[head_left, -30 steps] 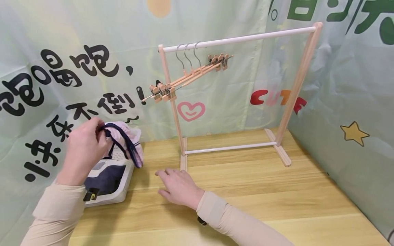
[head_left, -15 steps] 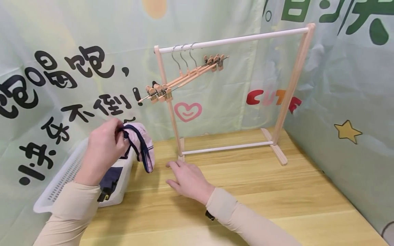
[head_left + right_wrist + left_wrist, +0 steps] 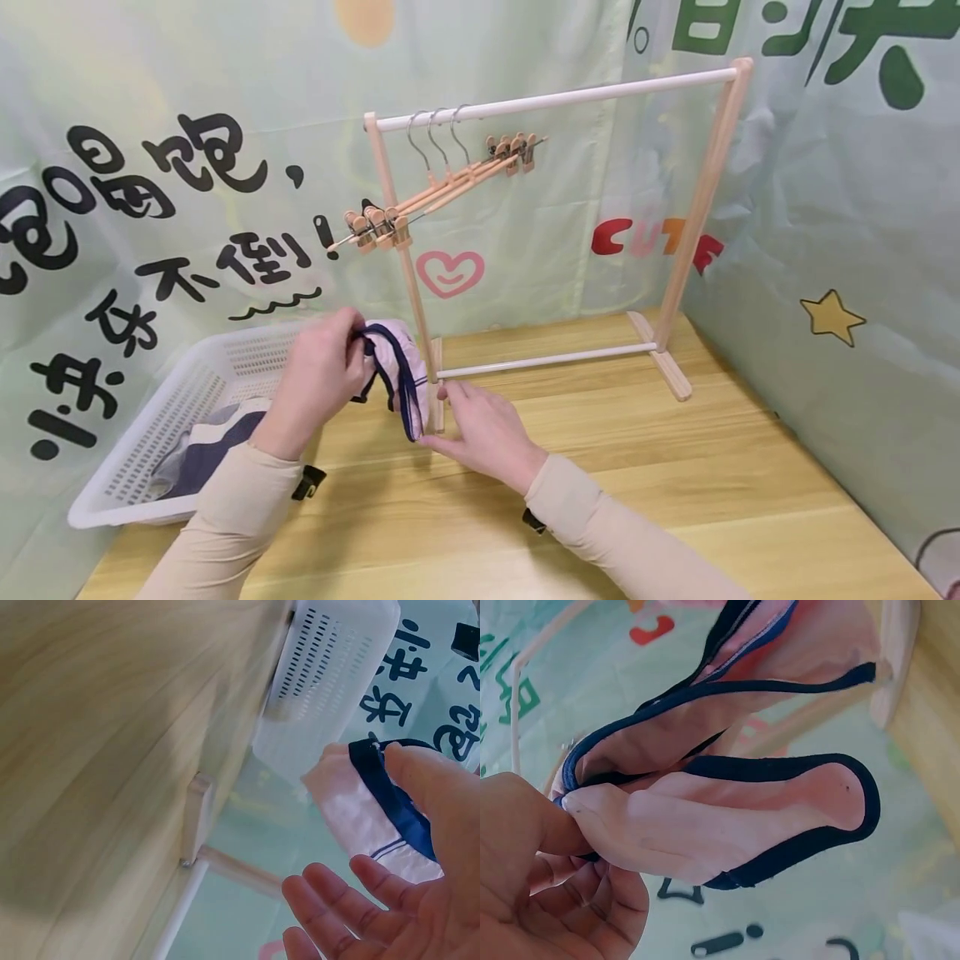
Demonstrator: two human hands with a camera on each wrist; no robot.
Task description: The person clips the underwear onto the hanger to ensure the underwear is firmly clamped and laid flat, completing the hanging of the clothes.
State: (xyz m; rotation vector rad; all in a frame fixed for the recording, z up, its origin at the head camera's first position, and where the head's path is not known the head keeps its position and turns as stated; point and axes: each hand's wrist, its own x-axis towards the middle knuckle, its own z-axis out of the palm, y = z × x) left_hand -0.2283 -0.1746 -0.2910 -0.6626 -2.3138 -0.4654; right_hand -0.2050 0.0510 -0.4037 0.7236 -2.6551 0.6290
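Note:
A small pink garment with navy trim (image 3: 407, 379) hangs from the fingertips of my left hand (image 3: 318, 379), over the table. In the left wrist view that hand (image 3: 547, 877) pinches a gathered edge, and the pink cloth (image 3: 667, 825) falls open with navy-bound openings. My right hand (image 3: 487, 429) has come up beside the garment's lower edge. Its thumb overlaps the navy trim in the right wrist view, its other fingers (image 3: 360, 911) loosely extended; whether the thumb touches the cloth I cannot tell.
At the left stands a white perforated basket (image 3: 97, 492) with grey, white and navy folded clothing (image 3: 217, 450) inside. Behind my hands is a wooden rack with a white rail (image 3: 562, 98). Three clip hangers (image 3: 442, 187) hang at its left end. A printed cloth backdrop surrounds the table.
My left hand has carried the garment rightward, away from the basket, to my right hand. The right hand has shifted slightly right, its thumb reaching the garment's edge. More of the basket shows.

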